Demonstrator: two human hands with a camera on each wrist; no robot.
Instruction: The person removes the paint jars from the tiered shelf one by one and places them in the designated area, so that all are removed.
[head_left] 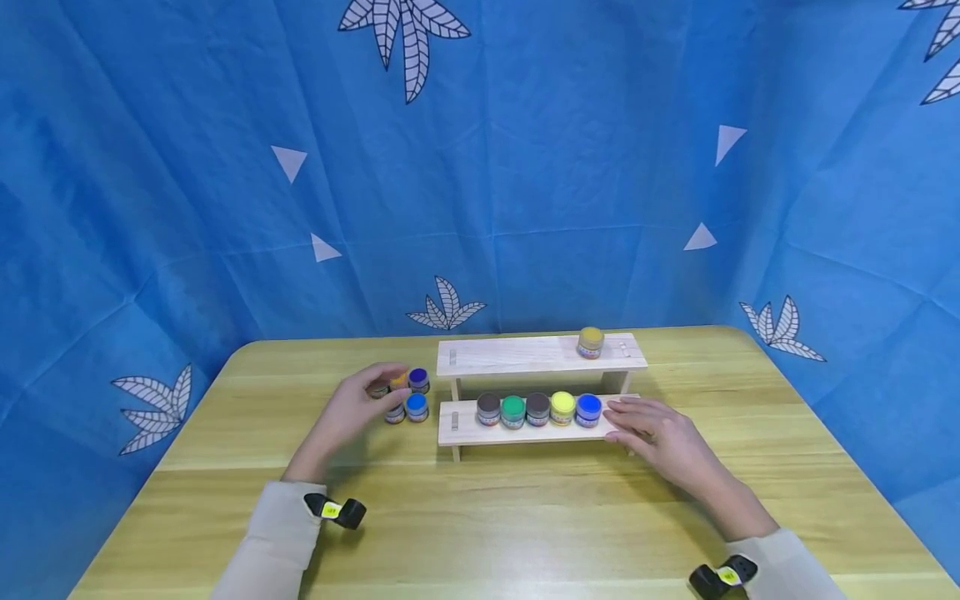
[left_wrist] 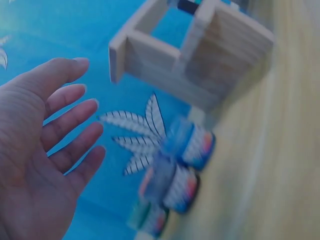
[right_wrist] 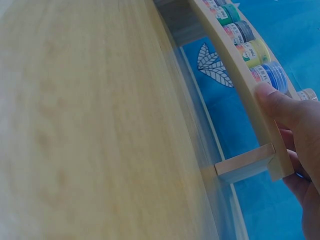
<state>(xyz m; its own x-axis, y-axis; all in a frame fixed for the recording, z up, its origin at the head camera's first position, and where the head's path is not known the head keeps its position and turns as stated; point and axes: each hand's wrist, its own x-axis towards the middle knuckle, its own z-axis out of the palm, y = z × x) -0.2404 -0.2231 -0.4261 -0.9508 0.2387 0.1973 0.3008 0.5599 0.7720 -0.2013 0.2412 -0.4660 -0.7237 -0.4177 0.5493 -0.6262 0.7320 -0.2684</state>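
Note:
My left hand, fingers apart and slightly bent, is beside a cluster of small paint jars on the table. A blue-lidded jar and a dark blue one stand just past its fingertips; an orange one is partly hidden by the hand. The left wrist view shows nothing in that palm. My right hand holds the right end of the two-tier wooden rack's lower shelf, thumb at the front edge and fingers behind. Its thumb is close to the blue jar at the row's end.
On the lower shelf a row holds dark, green, yellow and blue jars. One mustard-yellow jar stands at the right of the upper shelf. Behind the wooden table hangs a blue patterned cloth.

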